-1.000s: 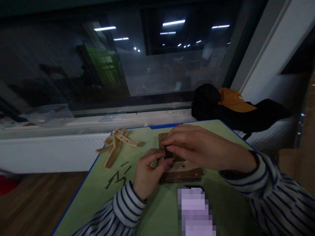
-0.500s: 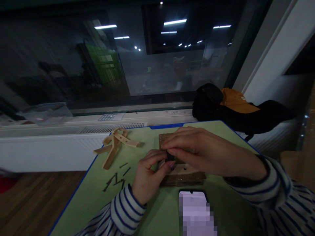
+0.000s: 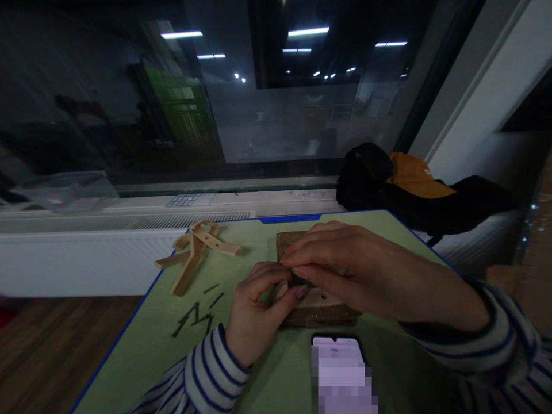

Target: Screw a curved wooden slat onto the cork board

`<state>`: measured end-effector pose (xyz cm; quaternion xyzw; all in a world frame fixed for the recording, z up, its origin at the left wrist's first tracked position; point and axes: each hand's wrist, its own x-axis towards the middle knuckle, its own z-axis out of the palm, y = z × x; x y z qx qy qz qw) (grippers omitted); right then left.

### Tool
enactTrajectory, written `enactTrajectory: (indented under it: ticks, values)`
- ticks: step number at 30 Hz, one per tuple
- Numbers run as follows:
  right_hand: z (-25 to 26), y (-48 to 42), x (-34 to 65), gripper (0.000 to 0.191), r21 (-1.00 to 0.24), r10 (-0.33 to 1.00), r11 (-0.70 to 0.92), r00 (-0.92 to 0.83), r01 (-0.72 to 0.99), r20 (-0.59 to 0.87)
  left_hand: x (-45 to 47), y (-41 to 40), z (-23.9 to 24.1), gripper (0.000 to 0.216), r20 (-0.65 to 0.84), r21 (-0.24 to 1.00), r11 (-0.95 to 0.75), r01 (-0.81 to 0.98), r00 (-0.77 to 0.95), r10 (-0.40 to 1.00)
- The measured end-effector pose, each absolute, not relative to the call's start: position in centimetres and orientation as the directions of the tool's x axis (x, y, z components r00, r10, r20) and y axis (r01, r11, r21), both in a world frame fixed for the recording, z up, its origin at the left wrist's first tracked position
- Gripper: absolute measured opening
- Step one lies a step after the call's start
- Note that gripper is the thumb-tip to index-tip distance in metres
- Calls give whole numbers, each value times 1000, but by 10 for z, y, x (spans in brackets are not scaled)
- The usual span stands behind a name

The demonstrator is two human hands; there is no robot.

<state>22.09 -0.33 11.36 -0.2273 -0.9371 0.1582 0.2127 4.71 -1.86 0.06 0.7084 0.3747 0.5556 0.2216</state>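
Observation:
My left hand is closed, its thumb and forefinger around a small dark piece whose kind I cannot make out. The thumb also rests on a light wooden part with a hole in it. From above, my right hand pinches the top of the same dark piece; its fingers hide most of it. Beneath the wooden part lies a brown, shiny-wrapped block. Several dark screws lie loose to the left of my left hand.
Curved wooden parts with holes are piled at the green table's back left. A phone lies in front of the block. Behind are a radiator, a window sill with a clear box, and a black bag with an orange cap.
The view has shifted slightly. My right hand has turned a little at the wrist, its forearm lower, and the dark piece shows less between the fingers. Both hands keep their grip.

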Motion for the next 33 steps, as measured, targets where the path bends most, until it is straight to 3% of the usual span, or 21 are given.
enactTrajectory:
  ticks: [12,33]
  values:
    - [111,-6,221,24,-365,497,856,-778,366,384,50,-20,5,7,619,725,-616,309,101,779]
    - [114,-6,219,19,-349,503,850,-806,395,313,46,-20,7,12,643,665,-674,323,212,736]
